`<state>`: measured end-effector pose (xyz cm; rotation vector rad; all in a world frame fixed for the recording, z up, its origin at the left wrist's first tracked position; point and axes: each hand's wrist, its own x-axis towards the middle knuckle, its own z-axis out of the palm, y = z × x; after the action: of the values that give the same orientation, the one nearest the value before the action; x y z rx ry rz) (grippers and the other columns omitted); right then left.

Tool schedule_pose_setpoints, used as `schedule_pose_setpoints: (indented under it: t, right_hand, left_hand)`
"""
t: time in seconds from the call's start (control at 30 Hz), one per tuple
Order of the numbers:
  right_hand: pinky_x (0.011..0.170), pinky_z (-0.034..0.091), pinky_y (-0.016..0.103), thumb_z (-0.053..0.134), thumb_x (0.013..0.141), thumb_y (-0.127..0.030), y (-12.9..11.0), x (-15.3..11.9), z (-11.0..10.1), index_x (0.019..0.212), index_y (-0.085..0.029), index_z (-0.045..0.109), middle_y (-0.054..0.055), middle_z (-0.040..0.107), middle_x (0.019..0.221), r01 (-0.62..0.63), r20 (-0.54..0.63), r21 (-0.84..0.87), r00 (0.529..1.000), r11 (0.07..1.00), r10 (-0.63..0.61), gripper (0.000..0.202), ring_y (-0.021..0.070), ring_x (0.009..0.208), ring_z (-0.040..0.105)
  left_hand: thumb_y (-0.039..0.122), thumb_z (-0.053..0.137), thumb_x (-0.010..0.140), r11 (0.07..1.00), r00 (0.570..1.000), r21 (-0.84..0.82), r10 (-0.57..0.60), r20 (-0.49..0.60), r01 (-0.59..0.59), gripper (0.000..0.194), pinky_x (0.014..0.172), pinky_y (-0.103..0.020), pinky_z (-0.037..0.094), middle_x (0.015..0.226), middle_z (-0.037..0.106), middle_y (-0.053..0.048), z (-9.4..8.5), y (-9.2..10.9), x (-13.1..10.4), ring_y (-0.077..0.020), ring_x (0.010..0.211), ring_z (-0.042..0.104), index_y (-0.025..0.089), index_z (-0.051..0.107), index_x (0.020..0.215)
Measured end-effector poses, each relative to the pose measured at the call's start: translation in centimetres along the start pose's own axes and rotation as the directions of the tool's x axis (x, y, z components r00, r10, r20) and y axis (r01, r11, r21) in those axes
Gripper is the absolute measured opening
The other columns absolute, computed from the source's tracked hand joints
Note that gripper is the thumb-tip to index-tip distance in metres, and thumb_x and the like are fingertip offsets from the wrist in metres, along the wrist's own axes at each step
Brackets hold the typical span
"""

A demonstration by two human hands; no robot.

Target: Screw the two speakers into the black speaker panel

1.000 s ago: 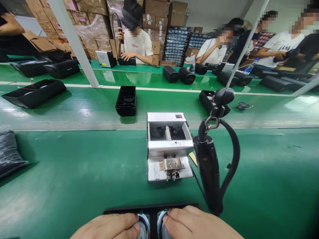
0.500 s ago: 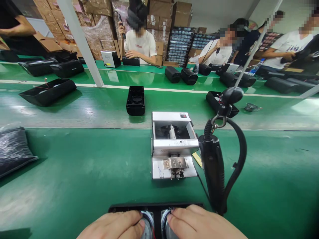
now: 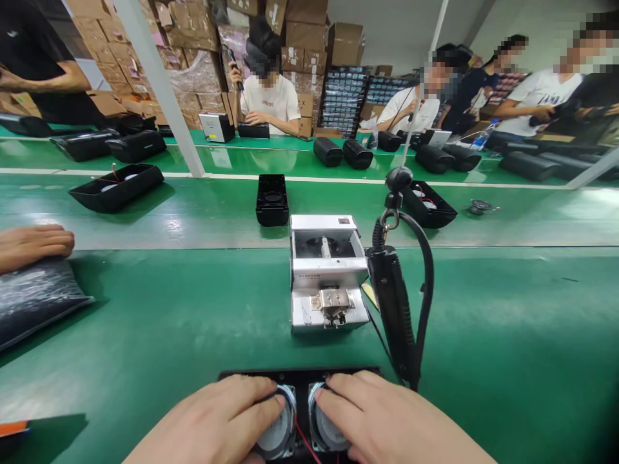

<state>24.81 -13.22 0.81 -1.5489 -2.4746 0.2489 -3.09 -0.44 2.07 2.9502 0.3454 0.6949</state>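
Note:
A black speaker housing (image 3: 297,377) lies at the near edge of the green bench, with two round silver speaker drivers set in it. My left hand (image 3: 220,419) rests on the left driver (image 3: 276,433), fingers pressed on its rim. My right hand (image 3: 382,422) lies on the right driver (image 3: 325,433) in the same way. A thin red wire (image 3: 305,446) runs between the two drivers. Just beyond the housing stands a silver screw feeder box (image 3: 327,274). A black electric screwdriver (image 3: 394,309) hangs upright beside the feeder, to the right of my right hand.
A black bag (image 3: 33,296) lies at the left with another person's hand (image 3: 33,243) on it. Black housings (image 3: 272,200) (image 3: 115,187) (image 3: 429,205) ride the conveyor belt behind. Several people sit at the far bench among stacked cartons. A white post (image 3: 159,90) slants at upper left.
The view has tilted down, so the housing and both drivers show more fully. Another person's hand has come in at the left onto the black bag. My hands stay on the drivers.

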Motion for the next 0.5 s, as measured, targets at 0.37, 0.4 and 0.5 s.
schedule_pose_setpoints:
  t: [0.37, 0.4, 0.5]
  right_hand:
    - [0.059, 0.052, 0.035, 0.087, 0.100, -0.029, 0.0, 0.0, -1.5, 0.119, -0.027, 0.066, 0.001, 0.072, 0.110, 0.006, 0.146, -0.051, 0.989, 0.999, 0.002, 0.029, 0.0232, 0.083, 0.074]
    - [0.058, 0.050, 0.033, 0.086, 0.101, -0.028, 0.1, -0.2, -1.7, 0.118, -0.027, 0.065, 0.000, 0.072, 0.110, -0.006, 0.154, -0.043, 0.988, 0.999, 0.013, 0.027, 0.0208, 0.082, 0.074]
    - [0.057, 0.049, 0.032, 0.088, 0.100, -0.029, 0.2, -0.4, -2.2, 0.116, -0.026, 0.064, -0.002, 0.072, 0.105, 0.001, 0.130, -0.035, 0.991, 0.999, 0.004, 0.028, 0.0178, 0.076, 0.071]
  left_hand:
    - [0.025, 0.061, 0.113, 1.000, 0.998, -0.014, 0.023, 0.055, -0.022, 0.023, 0.088, -0.018, 0.068, 0.121, 0.088, 0.003, 0.4, 0.3, 0.0, -0.0158, 0.097, 0.088, 0.027, 0.075, 0.130]
    - [0.026, 0.063, 0.113, 1.000, 0.998, -0.025, 0.018, 0.057, -0.016, 0.022, 0.088, -0.018, 0.068, 0.122, 0.088, 0.003, 0.4, 0.2, 0.0, -0.0156, 0.097, 0.088, 0.027, 0.076, 0.130]
    - [0.030, 0.060, 0.116, 0.999, 0.999, -0.034, 0.010, 0.053, -0.009, 0.021, 0.088, -0.018, 0.068, 0.120, 0.089, 0.004, 0.4, 0.3, 0.2, -0.0152, 0.096, 0.088, 0.027, 0.077, 0.129]
